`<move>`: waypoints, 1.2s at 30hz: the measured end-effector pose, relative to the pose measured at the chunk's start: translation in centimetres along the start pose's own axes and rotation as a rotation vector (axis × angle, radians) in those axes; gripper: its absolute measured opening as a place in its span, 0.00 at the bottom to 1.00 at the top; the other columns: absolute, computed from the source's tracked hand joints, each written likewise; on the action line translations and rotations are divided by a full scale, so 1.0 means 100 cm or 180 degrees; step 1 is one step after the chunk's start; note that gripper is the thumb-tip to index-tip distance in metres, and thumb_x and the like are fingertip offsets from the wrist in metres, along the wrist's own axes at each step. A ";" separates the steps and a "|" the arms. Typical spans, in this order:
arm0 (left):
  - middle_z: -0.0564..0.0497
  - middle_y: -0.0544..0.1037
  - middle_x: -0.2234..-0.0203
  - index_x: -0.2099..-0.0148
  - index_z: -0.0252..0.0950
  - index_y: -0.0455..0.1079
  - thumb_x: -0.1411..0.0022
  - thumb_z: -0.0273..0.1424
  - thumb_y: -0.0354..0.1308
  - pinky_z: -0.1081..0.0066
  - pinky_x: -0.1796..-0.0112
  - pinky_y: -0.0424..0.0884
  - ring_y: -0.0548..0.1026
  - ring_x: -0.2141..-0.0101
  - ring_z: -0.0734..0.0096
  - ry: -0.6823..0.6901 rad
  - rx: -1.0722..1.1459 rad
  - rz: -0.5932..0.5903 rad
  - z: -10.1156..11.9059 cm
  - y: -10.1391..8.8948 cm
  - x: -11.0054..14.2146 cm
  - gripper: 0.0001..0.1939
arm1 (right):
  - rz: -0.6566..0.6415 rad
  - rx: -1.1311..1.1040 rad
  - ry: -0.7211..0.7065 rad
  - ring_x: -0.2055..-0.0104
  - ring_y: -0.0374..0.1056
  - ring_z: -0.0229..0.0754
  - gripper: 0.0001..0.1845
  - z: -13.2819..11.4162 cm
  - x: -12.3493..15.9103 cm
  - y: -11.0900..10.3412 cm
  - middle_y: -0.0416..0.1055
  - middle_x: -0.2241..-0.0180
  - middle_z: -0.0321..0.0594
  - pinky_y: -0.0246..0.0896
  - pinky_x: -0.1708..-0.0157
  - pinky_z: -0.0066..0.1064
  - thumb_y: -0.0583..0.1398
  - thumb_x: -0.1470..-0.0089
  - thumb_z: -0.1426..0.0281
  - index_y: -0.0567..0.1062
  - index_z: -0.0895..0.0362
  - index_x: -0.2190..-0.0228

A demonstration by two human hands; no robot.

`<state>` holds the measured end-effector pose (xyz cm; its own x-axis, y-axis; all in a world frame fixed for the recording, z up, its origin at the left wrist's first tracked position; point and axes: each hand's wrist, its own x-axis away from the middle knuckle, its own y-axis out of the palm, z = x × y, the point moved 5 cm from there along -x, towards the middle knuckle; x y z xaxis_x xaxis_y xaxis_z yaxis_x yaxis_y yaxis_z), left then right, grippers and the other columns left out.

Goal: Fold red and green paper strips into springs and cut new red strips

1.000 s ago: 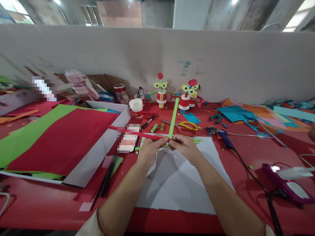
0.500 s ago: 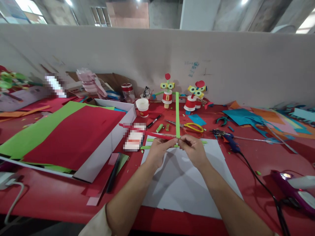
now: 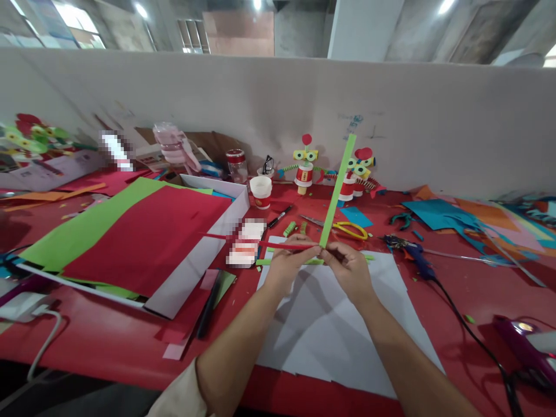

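Observation:
My left hand [image 3: 290,262] pinches a red paper strip [image 3: 284,245] that stretches out to the left. My right hand [image 3: 345,265] has its fingers closed at the foot of a green paper strip [image 3: 337,194], which rises tilted to the right. The two strips meet between my fingertips, where the join is mostly covered. Beneath my hands, more green strips [image 3: 264,262] lie across white paper sheets [image 3: 334,336]. Just beyond are small folded green paper springs [image 3: 289,228] and yellow-handled scissors [image 3: 351,230], partly behind the upright strip.
On the left stands a white box [image 3: 191,260] with red and green sheets. Paper-cup figures [image 3: 304,174] and a paper cup [image 3: 261,192] stand towards the partition. To the right lie a glue gun [image 3: 412,255] with its cord, pliers [image 3: 400,220] and blue paper [image 3: 438,215].
The green strip has swung from nearly upright to leaning right. The red strip lies flatter. My view has shifted slightly left, so the scene sits further right.

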<state>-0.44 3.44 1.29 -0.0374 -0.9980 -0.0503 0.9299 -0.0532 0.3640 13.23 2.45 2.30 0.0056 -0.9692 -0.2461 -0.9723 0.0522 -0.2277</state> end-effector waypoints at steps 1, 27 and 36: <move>0.51 0.74 0.69 0.72 0.38 0.77 0.53 0.31 0.66 0.68 0.61 0.69 0.72 0.65 0.68 0.0029 -0.0051 -0.0026 0.000 0.000 0.000 0.03 | -0.0041 0.0010 0.0005 0.74 0.63 0.39 0.10 0.000 0.000 -0.001 0.69 0.77 0.36 0.60 0.71 0.31 0.62 0.52 0.61 0.73 0.55 0.75; 0.48 0.80 0.70 0.67 0.37 0.78 0.49 0.31 0.62 0.66 0.61 0.70 0.76 0.65 0.63 0.0140 -0.0453 0.0037 0.003 0.001 0.005 0.06 | 0.0033 -0.0830 0.0401 0.70 0.65 0.40 0.10 0.012 -0.005 0.003 0.72 0.74 0.36 0.61 0.69 0.31 0.66 0.58 0.62 0.75 0.54 0.73; 0.49 0.78 0.79 0.74 0.32 0.77 0.58 0.31 0.68 0.68 0.65 0.70 0.74 0.73 0.70 -0.0726 0.0308 0.0071 -0.016 -0.002 0.000 0.07 | -0.0029 -0.1050 0.0922 0.75 0.63 0.36 0.13 0.018 -0.005 0.005 0.70 0.78 0.35 0.56 0.73 0.29 0.69 0.64 0.63 0.76 0.57 0.75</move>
<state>-0.06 3.51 -0.31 -0.1092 -0.9800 0.1661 0.8924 -0.0230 0.4507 13.17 3.38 0.56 -0.0056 -0.9992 0.0395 -0.9953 0.0094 0.0961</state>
